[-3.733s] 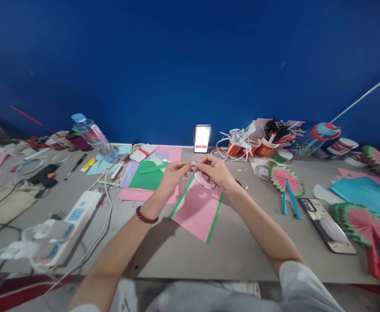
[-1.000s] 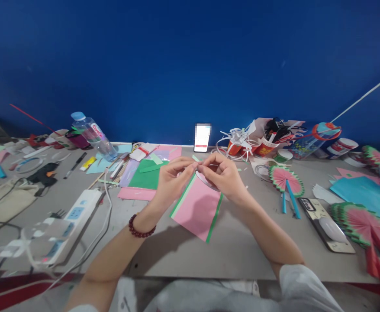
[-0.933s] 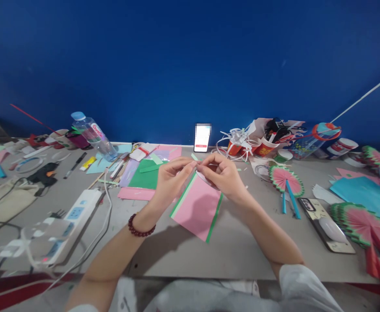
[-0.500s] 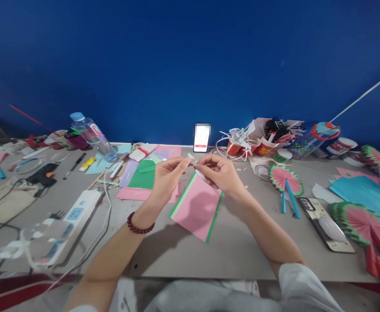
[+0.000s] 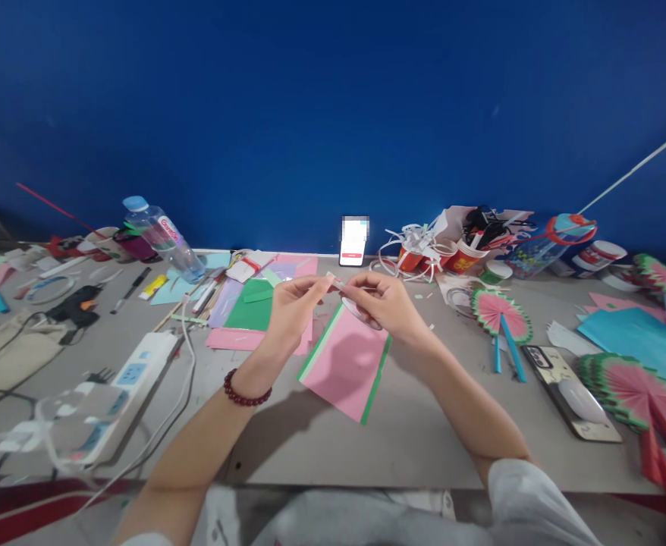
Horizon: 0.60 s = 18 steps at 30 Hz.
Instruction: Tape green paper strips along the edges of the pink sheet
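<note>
My left hand (image 5: 296, 307) pinches a narrow pale strip (image 5: 336, 283) between thumb and fingertips. Facing it, my right hand (image 5: 388, 305) is closed on a thin white ring that looks like a roll of tape (image 5: 360, 312), its fingertips close to the same strip. Whether the strip comes off the roll I cannot tell. Both hands are raised above a pink sheet of paper (image 5: 347, 362) with green strips along two edges, which lies slanted on the table.
Left are a power strip (image 5: 133, 387) with cables, a glue gun (image 5: 76, 309), a tilted bottle (image 5: 165, 239) and coloured paper (image 5: 246, 309). A phone (image 5: 353, 241) stands at the wall. Right are cups (image 5: 463, 259), pleated paper fans (image 5: 502, 314) and another phone (image 5: 554, 379) under a mouse.
Both hands stay nearly in place. The white ring in my right hand has tilted slightly, and more of its rim shows below the fingers.
</note>
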Tool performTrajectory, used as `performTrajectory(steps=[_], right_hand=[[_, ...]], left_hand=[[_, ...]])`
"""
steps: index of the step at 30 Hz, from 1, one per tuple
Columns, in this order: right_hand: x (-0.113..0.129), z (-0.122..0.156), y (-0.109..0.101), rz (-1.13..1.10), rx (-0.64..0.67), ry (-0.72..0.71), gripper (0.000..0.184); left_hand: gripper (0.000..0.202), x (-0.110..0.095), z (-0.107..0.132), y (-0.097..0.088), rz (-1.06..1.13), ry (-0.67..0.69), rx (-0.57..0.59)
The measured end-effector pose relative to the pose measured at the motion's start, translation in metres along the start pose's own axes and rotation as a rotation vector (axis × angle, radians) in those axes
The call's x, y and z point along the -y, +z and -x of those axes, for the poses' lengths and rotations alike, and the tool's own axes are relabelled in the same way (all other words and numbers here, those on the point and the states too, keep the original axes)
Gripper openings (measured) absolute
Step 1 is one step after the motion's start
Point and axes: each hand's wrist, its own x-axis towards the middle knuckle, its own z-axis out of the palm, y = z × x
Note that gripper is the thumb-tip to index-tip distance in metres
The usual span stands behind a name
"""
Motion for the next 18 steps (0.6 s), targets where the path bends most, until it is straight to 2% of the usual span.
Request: performTrajectory(steps=[5, 10, 15, 18], right_hand=[[-0.0013, -0.0023, -0.0013, 0.055, 0.009, 0.004, 0.033], [-0.0048, -0.0041, -0.0036, 0.159, -0.008, -0.075, 0.030], [-0.0065, -0.0054, -0.0047, 0.200, 0.001, -0.098, 0.028], [-0.0060, -0.0059, -0.0045, 0.193, -0.001, -0.112, 0.026]], left_hand=[[0.018, 0.0048, -0.0012, -0.0002, -0.003, -0.013, -0.005], [0.020, 0.0065, -0.0020, 0.0004, 0.003, -0.025, -0.027], [0.019, 0.0053, -0.0022, -0.0010, 0.013, -0.050, 0.034], [0.018, 0.0019, -0.0011, -0.0030, -0.039, 0.042, 0.060]])
